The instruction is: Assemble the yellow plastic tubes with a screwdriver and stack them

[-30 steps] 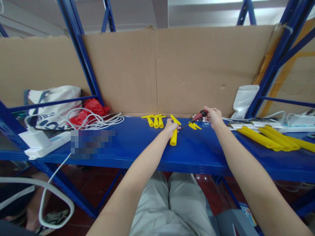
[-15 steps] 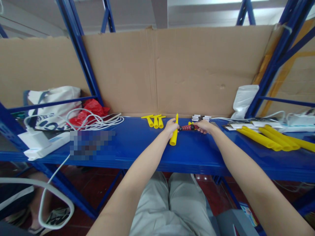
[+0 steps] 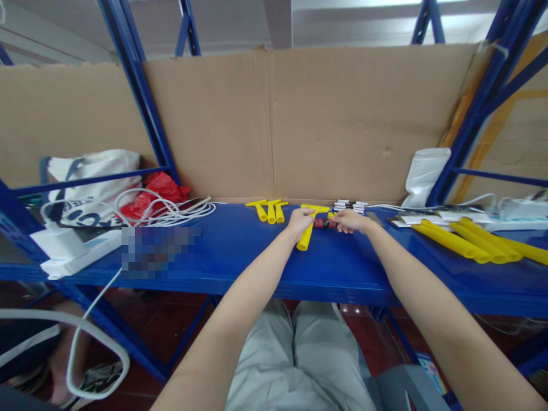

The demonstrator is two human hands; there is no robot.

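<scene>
My left hand [image 3: 300,221] is closed round a yellow T-shaped tube [image 3: 304,238], its open round end facing me and its crossbar to the far side. Just right of it, my right hand [image 3: 350,221] has its fingers drawn together. A red-and-black patterned handle [image 3: 324,224] lies between the hands, its right end by my right fingertips; whether they grip it or a small yellow piece [image 3: 331,216] beside it is hidden. Further left, several similar yellow T-shaped tubes [image 3: 271,212] lie in a row near the cardboard.
White-and-black sticks [image 3: 350,205] lie behind my right hand. Long yellow tubes [image 3: 479,242] rest on the right of the blue shelf [image 3: 240,257]. Coiled white cable [image 3: 188,212], a red plastic bag [image 3: 160,191] and a power strip [image 3: 83,254] sit left. Cardboard [image 3: 342,120] closes the back.
The yellow T-shaped tube has turned in my left hand, so its crossbar now shows sideways. My right hand has shifted slightly left, covering more of the red-and-black handle's right end.
</scene>
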